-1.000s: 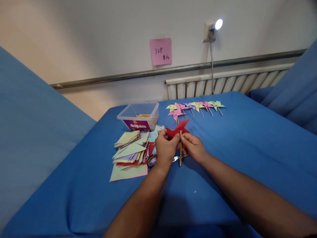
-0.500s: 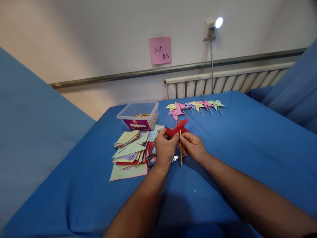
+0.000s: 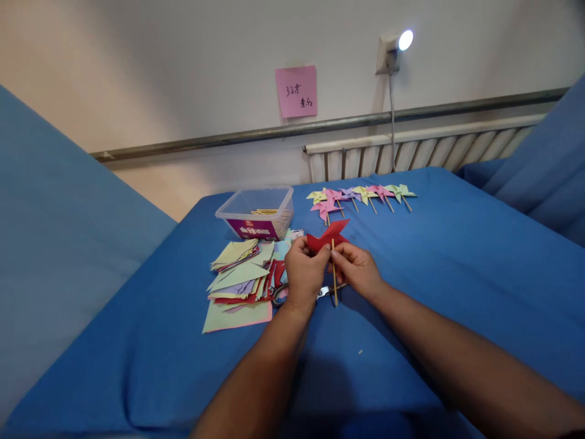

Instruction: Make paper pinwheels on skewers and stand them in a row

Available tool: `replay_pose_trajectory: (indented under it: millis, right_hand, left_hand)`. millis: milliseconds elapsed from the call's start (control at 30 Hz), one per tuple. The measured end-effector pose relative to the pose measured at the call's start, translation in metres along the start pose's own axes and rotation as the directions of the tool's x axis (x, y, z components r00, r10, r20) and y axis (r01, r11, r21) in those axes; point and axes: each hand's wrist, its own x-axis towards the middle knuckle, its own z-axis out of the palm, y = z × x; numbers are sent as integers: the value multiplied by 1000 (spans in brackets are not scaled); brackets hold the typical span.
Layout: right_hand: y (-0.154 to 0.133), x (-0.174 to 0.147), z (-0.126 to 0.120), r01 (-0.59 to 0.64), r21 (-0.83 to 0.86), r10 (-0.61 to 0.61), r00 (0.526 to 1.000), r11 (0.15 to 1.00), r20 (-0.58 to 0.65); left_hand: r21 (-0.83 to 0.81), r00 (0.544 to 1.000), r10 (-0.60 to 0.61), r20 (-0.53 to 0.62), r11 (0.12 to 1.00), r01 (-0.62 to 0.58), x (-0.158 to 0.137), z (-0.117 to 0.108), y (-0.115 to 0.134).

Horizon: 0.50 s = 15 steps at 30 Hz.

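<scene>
Two-handed hold on red folded paper (image 3: 334, 233) and a thin wooden stick (image 3: 334, 277) at a desk (image 3: 434, 366) draped in blue cloth

Two bare forearms reach in from the desk's near edge. Between them and the hands, a tiny pale scrap (image 3: 361, 352) lies on the cloth, right of center. The stick's lower end points toward the near edge.

Beneath the hands lies a pair of scissors (image 3: 323, 292), partly hidden, its dark handle beside the papers.

Around the middle of the desk, the left hand (image 3: 305, 271) has its fingers closed on the red folded paper, thumb against the stick. The right hand (image 3: 359, 268) pinches the stick near its upper end between thumb and fingers. The red points rise above both hands, spreading toward the far edge.

Left of the hands, toward the desk's left edge, sit overlapping stacks of colored paper (image 3: 240, 283): pale green, yellow, lilac and red.

Behind them, near the far left corner, stands a clear plastic box (image 3: 256, 228) with a purple label and sticks inside.

Along the far edge lie seven finished pinwheels (image 3: 365, 195) in pink, yellow, purple and green, one pink one slightly nearer.

Beyond the desk, a white radiator (image 3: 379, 157), a metal pipe (image 3: 256, 139), a pink handwritten note (image 3: 296, 91) and a glowing plug-in light (image 3: 405, 40) line the wall.
</scene>
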Motion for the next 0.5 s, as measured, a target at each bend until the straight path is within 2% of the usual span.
replay_pose_trajectory:
  millis: [167,500]
  right_hand:
    - [0,1,0,-1,-6,1,1000,1000,-10]
    - [-2,-3,0,2,4,-2,999,1000,51]
  left_hand:
    - [-17,1000,-11,15,1000,11,0,-1,1]
    - [18,999,-17,29,1000,17,0,-2,2]
